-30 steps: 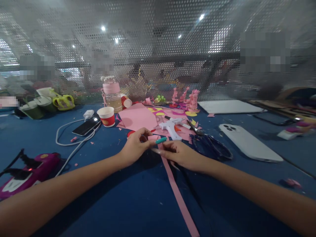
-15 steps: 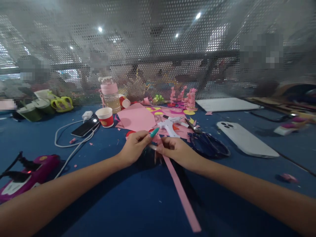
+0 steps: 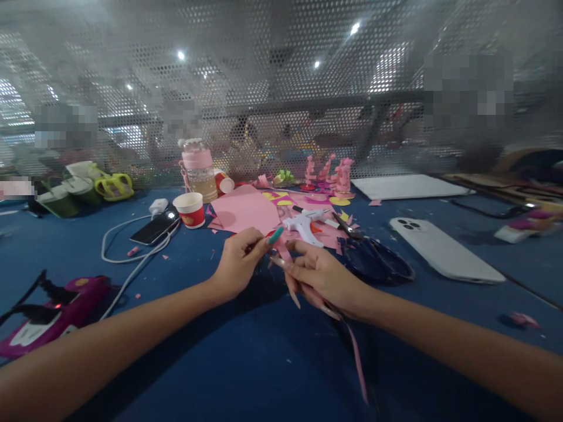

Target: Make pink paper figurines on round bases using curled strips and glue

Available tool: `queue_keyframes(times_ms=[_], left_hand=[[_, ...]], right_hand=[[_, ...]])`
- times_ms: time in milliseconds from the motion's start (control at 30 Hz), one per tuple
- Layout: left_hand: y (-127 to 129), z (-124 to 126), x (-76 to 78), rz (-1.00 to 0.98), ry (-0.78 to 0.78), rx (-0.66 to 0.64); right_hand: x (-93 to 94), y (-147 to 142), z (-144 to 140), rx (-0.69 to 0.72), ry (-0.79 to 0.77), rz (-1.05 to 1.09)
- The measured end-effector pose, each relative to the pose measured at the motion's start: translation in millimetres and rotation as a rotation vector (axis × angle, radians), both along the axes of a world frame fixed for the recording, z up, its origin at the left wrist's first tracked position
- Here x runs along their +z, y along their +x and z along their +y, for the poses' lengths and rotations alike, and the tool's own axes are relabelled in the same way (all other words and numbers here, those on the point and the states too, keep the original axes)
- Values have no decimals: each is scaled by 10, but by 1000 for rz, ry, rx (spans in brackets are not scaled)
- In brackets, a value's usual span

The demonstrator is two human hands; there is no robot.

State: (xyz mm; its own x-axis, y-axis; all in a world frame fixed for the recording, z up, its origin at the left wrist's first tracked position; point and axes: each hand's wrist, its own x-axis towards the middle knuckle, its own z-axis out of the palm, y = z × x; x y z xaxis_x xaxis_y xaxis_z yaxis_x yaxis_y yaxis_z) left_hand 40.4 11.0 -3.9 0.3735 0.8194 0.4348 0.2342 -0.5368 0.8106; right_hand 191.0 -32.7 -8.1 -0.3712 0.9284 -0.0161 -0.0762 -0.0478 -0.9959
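Observation:
My left hand pinches the far end of a pink paper strip between thumb and fingers, its thumbnail teal. My right hand is closed on the same strip just to the right, fingers bent under it. The strip's long tail hangs out below the right hand, turned nearly edge-on. Just beyond the fingers lies a white glue gun on pink paper sheets. Dark-handled scissors rest to the right of it.
A paper cup, a bottle and a black phone with a white cable stand left. A purple power strip lies front left. On the right is a white phone; pink paper figures stand behind, before a perforated metal screen.
The strip's tail, flat and broad before, has twisted edge-on and passes beneath my right hand. My right hand's lower fingers have extended downward. My left hand stays nearly in place.

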Motion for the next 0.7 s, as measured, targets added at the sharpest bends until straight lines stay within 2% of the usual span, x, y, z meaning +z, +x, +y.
queue_keyframes(times_ms=[200, 500, 700], left_hand=[[13, -8, 22, -52, -54, -29], [17, 3, 10, -55, -105, -42], [9, 7, -12, -34, -32, -34]], right_hand=[[-40, 13, 21, -4, 10, 5], [33, 15, 14, 4, 33, 3], [79, -25, 5, -4, -88, 93]])
